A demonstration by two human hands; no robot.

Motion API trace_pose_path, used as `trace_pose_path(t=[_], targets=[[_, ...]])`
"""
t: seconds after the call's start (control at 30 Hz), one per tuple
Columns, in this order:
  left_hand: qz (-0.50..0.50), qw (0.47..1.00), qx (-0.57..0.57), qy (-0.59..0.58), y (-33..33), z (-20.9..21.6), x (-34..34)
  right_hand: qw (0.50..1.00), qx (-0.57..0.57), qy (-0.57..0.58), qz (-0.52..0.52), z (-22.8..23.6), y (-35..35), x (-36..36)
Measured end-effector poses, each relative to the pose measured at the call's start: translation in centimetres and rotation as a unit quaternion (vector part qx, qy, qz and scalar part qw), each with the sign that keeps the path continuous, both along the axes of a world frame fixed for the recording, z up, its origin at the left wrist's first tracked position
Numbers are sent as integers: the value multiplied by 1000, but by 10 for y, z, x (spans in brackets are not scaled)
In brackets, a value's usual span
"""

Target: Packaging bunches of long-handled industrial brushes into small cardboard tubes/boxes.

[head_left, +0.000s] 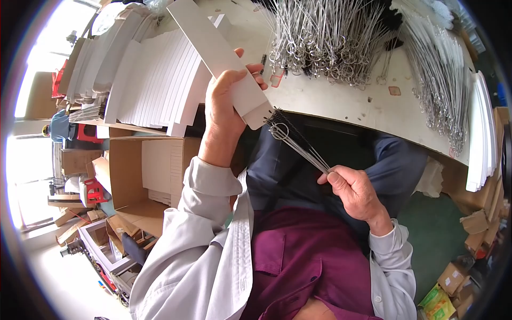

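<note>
My left hand (pixel 224 104) is closed around a long, narrow white box (pixel 213 45), tilted over the table's near edge. The box's lower end, with its flap (pixel 259 115), points toward my lap. My right hand (pixel 353 192) pinches a small bundle of thin wire brushes (pixel 305 146) by one end. Black bristles and a wire ring show at the bundle's other end, right by the flap; whether any tip is inside the box I cannot tell. A large heap of similar ring-ended wire brushes (pixel 333 45) lies on the table (pixel 341 101) beyond my hands.
Flat white boxes (pixel 160 80) stand in a long row at the left. Another bunch of wire brushes (pixel 434 74) lies at the right, beside stacked white boxes (pixel 480 133). An open cardboard carton (pixel 125 173) holding white boxes is left of my arm.
</note>
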State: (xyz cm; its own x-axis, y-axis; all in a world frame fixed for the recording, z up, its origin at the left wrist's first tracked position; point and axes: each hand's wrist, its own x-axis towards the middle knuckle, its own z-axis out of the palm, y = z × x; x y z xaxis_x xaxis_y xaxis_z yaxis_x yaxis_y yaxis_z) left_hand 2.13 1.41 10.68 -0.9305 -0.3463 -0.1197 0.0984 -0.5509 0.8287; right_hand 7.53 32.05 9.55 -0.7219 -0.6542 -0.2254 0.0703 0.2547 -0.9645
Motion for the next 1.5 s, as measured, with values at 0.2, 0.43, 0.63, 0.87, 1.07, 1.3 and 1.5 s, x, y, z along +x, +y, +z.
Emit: trace_pose_path(t=[0.2, 0.43, 0.63, 0.87, 1.07, 1.3, 1.5], targets=[[-2, 999, 37, 1, 13, 3, 5, 1000, 15, -11, 16, -3, -4, -5], [2, 999, 47, 7, 27, 1, 10, 998, 9, -62, 4, -10, -2, -7], [-15, 995, 96, -39, 55, -18, 22, 999, 24, -36, -8, -15, -4, -11], [-77, 984, 127, -100, 101, -35, 38, 998, 26, 38, -29, -11, -33, -32], [-21, 981, 188, -47, 83, -36, 20, 991, 102, 87, 14, 10, -20, -45], [2, 987, 158, -15, 80, -32, 11, 993, 29, -79, -84, -2, 7, -24], [-89, 988, 118, -46, 133, -48, 38, 980, -84, 6, -182, -24, -31, -27]])
